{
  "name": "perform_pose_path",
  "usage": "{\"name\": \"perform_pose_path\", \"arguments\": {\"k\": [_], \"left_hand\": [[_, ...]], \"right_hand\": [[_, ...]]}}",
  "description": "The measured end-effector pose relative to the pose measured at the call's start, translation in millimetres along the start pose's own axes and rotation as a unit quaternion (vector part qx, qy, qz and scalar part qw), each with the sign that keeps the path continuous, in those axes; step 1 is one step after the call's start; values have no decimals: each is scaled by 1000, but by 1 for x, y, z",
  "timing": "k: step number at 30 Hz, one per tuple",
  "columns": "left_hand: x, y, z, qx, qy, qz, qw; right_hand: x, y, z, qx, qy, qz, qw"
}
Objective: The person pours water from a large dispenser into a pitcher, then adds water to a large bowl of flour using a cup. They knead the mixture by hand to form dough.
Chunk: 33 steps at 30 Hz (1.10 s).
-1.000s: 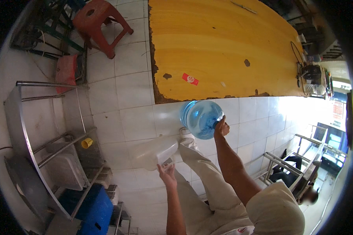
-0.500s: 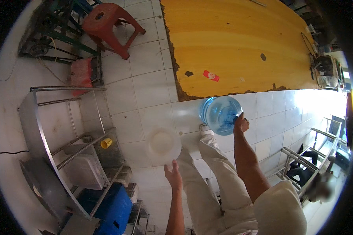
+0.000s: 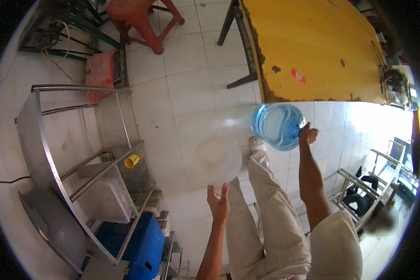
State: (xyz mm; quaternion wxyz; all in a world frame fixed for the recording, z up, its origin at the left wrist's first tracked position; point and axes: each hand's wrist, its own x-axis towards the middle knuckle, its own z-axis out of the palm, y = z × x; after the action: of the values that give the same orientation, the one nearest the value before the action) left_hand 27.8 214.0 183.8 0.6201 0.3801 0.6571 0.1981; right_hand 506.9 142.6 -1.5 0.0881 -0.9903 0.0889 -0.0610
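Observation:
My right hand (image 3: 308, 134) is closed around the neck of a large blue water jug (image 3: 279, 125), which hangs tilted beside the near edge of the yellow table (image 3: 322, 60). My left hand (image 3: 218, 200) grips the narrow end of a large, translucent whitish jug (image 3: 218, 157) held above the tiled floor. The floor shows through this jug, so its outline is faint. Its wide end points away from me. A gap separates the two jugs, and my light trousers and one shoe (image 3: 257, 143) show below them.
A metal rack (image 3: 81, 196) on the left holds a yellow cup (image 3: 131, 161). A blue box (image 3: 142, 245) sits low beside it. Far left stand a red stool (image 3: 140, 18) and a red chair part (image 3: 99, 77). Metal frames (image 3: 359, 186) stand at right.
The table has shifted right and up in view, and its dark legs now show. Both jugs and both hands sit further right in the picture. Each hand keeps its grip.

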Motion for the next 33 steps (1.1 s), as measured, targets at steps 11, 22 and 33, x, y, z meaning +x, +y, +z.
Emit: {"name": "perform_pose_path", "arguments": {"k": [11,22,33], "left_hand": [[21,12,-42,5,-4,51,999],[22,19,-57,29,-15,55,998],[29,11,-35,-117,10,-92,989]], "right_hand": [[-21,-17,-16,33,0,63,997],[33,34,15,-10,-69,-45,997],[17,19,6,-11,-95,80,992]]}}
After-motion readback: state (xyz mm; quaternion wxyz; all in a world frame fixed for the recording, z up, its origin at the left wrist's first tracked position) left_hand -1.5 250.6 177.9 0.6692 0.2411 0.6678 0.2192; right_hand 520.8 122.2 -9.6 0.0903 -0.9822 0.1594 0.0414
